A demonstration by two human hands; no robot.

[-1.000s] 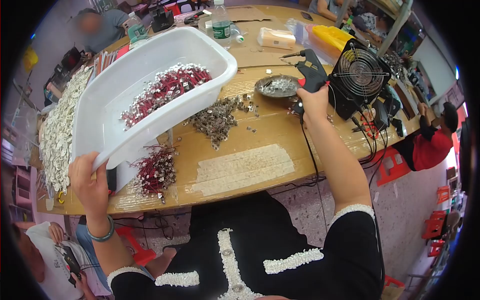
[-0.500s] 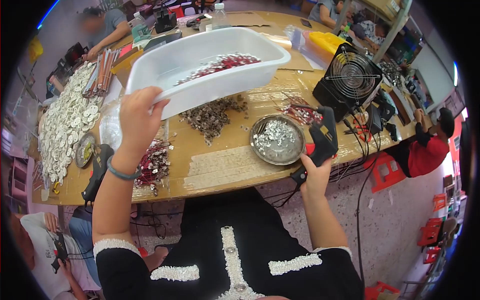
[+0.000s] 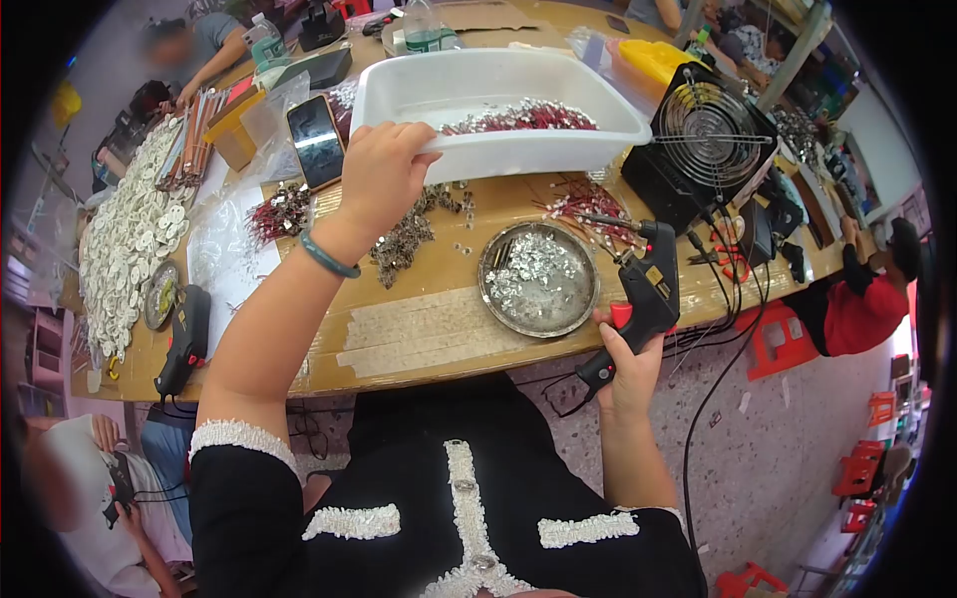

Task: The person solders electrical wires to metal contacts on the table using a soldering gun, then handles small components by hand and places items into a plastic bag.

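White rectangular plastic tub with red silver-tipped wires inside: I see it extending right from the left hand, its near rim in that hand's grasp, and I cannot tell whether its base rests on anything. Sweeping left to right, I find a heap of pale, flat, rounded pieces well left of the left hand, then a spare black gun-shaped tool, a cluster of red wires and, just beside the hand, a dark-screened phone. The left hand itself has its fingers curled tight over the rim. Just right of its wrist lies a pile of small brownish metal pieces. Next, I see a round grey metal dish of silvery bits near the right hand, which is wrapped round the grip of a black gun-shaped tool with a red trigger. Beyond that hand stands a black fan with a round wire grille.
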